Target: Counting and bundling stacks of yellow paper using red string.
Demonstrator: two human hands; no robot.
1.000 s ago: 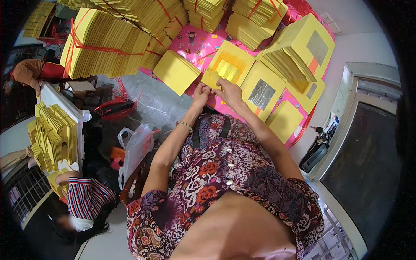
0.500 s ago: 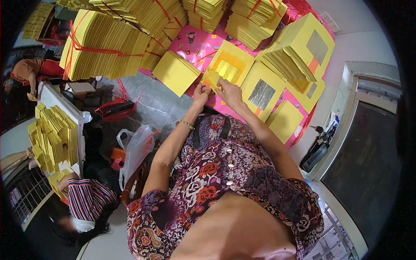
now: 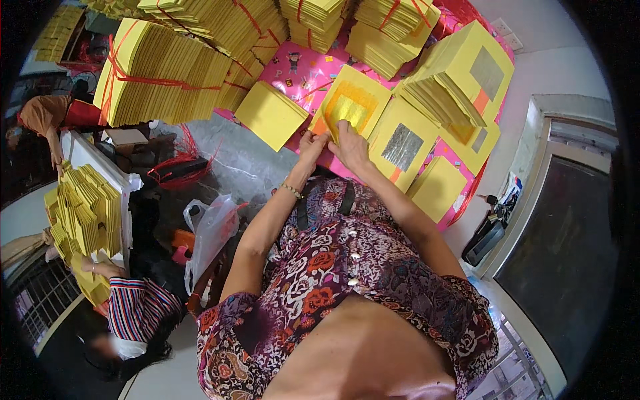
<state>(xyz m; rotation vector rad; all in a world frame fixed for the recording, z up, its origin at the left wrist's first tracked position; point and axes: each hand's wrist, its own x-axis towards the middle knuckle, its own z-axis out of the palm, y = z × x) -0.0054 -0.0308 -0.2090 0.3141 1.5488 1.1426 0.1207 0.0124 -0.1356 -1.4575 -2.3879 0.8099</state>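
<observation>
A yellow paper sheet (image 3: 373,90) with an orange border and a gold foil square lies in front of me, its near edge curled up. My left hand (image 3: 311,147) pinches the near left corner of this sheet, by an orange strip. My right hand (image 3: 350,148) is closed at the raised near edge, thumb and fingers together on the paper; part of the fold is hidden behind its fingers. Just right of it lies a yellow pile with a silver foil square (image 3: 402,147) on top. Left of my hands is a thin stack of plain yellow sheets (image 3: 272,115).
Tall yellow paper bundles (image 3: 160,77) tied with red string stand at the far left. A leaning yellow stack (image 3: 460,80) is on the right of the pink tablecloth (image 3: 293,60). A plastic bag (image 3: 212,233) hangs at lower left. Co-workers handle yellow paper (image 3: 83,207) on a side table.
The sheet's folded near corner has been turned back, showing its orange strip, and the edge now curls up. Both hands have shifted slightly. A co-worker's arm has reached onto the side-table papers.
</observation>
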